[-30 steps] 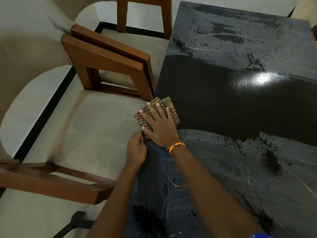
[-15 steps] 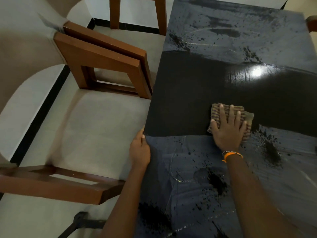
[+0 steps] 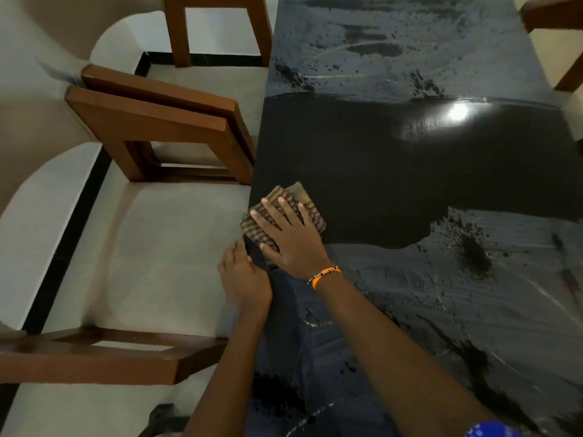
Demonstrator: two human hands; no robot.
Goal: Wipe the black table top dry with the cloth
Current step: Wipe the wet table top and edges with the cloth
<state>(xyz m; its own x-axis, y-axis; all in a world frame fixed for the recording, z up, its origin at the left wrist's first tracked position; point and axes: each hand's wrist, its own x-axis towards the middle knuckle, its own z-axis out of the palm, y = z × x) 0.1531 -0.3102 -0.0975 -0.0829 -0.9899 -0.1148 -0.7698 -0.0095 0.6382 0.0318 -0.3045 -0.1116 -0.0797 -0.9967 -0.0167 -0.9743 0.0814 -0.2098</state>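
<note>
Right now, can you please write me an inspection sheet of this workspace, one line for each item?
Surface: black table top has a dark wiped band across the middle; greyish streaked film with dark spots covers the far end and the near part.
Job's things: folded checked cloth lies flat at the table's left edge.
Clutter: nothing seen on the table.
Grippers: right hand presses flat on the cloth, fingers spread; left hand rests at the table's left edge beside it; its finger hold is not clear.
Cables: nothing seen.
Surroundings: wooden chairs stand on the left on a pale floor.
</note>
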